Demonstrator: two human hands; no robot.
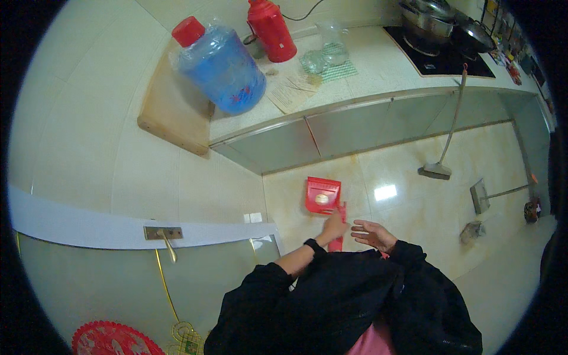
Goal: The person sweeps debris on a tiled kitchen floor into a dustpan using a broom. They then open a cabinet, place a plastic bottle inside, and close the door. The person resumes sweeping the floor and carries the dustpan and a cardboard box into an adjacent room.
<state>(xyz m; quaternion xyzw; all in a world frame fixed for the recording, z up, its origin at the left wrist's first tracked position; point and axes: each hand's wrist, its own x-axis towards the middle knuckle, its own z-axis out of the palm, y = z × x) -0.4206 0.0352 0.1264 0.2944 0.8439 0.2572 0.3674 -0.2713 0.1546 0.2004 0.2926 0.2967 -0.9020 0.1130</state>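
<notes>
My left hand (333, 230), a black band on its wrist, has its fingers curled round a narrow red handle (342, 214). Just beyond it a red plastic dustpan (312, 195) lies on the tiled floor, with a pale round patch inside that may be an object or a reflection. Whether the handle joins the dustpan is hidden by the hand. Another red piece (336, 245) shows below that hand; what it belongs to is unclear. To the right, my right hand (373, 234) holds nothing, its fingers spread and pointing towards the left hand.
A broom (437, 170) leans against the counter (368, 66). Farther right are a flat-headed long-handled tool (480, 197) and a grey crumpled-looking thing (471, 232). On the counter stand a blue water bottle (226, 71), a red thermos flask (273, 33) and pots (426, 29). A glass door (102, 266) is at left.
</notes>
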